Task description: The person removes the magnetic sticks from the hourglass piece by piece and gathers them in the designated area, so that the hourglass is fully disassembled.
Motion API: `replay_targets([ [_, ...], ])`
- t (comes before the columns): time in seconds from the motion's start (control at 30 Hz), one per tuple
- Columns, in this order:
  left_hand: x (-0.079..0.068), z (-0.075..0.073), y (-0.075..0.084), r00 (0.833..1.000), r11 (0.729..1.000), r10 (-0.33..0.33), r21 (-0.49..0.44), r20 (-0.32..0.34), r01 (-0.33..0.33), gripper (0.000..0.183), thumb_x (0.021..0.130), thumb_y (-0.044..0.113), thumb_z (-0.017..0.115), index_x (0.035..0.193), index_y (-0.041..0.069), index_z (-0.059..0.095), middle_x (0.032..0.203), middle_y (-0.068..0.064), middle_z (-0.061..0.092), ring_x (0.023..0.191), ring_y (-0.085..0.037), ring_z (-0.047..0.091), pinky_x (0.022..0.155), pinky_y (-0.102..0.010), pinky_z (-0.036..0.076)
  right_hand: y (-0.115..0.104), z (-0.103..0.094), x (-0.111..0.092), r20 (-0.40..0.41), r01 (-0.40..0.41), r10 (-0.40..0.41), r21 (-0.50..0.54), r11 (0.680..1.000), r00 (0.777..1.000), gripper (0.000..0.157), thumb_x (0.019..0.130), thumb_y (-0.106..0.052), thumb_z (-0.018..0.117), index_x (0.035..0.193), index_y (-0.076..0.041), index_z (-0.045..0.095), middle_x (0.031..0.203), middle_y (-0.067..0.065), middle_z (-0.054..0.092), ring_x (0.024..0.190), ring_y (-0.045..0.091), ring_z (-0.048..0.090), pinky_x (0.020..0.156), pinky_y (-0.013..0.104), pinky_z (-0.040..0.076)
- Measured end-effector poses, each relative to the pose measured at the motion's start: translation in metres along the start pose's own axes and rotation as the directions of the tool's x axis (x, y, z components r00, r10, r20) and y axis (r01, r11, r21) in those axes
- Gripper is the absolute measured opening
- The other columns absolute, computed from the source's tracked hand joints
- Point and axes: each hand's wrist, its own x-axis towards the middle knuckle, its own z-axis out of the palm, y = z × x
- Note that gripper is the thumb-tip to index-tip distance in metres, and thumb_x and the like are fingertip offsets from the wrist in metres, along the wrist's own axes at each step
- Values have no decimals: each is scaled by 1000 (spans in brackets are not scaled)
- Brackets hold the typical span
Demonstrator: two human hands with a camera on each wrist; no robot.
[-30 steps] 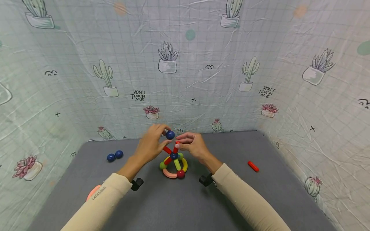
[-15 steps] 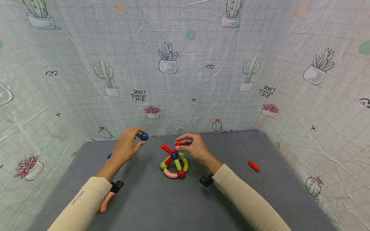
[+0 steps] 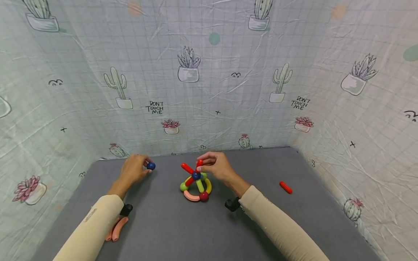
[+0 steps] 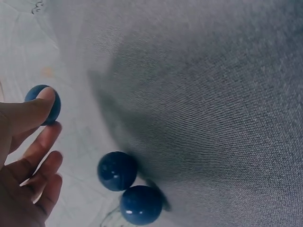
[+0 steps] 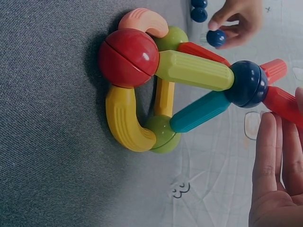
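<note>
My left hand (image 3: 134,168) pinches a blue ball (image 3: 151,165) between thumb and fingers over the left of the table. Two more blue balls (image 4: 118,171) rest on the cloth beside that hand in the left wrist view; the head view hides them behind it. Mid-table stands a magnetic stick-and-ball build: curved yellow and pink pieces with green and red balls (image 5: 129,57) form its base. Straight sticks, one of them teal (image 5: 201,112), rise to a blue ball (image 5: 248,84) with two red sticks jutting upward. My right hand (image 3: 217,166) pinches the right-hand red stick (image 3: 199,165).
Curved pink pieces (image 3: 119,229) lie at the front left, partly under the left sleeve. A loose red stick (image 3: 286,187) is on the right of the grey table (image 3: 248,232). A cactus-print cloth (image 3: 215,87) hangs behind and at both sides.
My left hand, holding its blue ball, has moved left and down, away from the build's top. The right hand stays at the red stick. The pink pieces now show more.
</note>
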Motion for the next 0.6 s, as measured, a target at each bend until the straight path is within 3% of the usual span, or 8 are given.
replay_targets([
  [0.33,5,13,-11,993,994,-43,105,112,31,32,86,18,89,113,8,76,99,-11,75,103,-37,61,89,-56,41,1,3,-1,5,-9,9,-20,1000,1000,30,88,-1,85,117,-9,79,112,13,81,100,26,76,84,31,64],
  [0.6,6,18,-12,993,996,-36,91,113,26,33,87,19,88,115,7,76,101,-12,75,104,-37,59,88,-56,38,2,4,-1,6,-7,7,-35,999,1000,30,87,-1,85,116,-7,79,113,13,81,95,19,75,83,31,64],
])
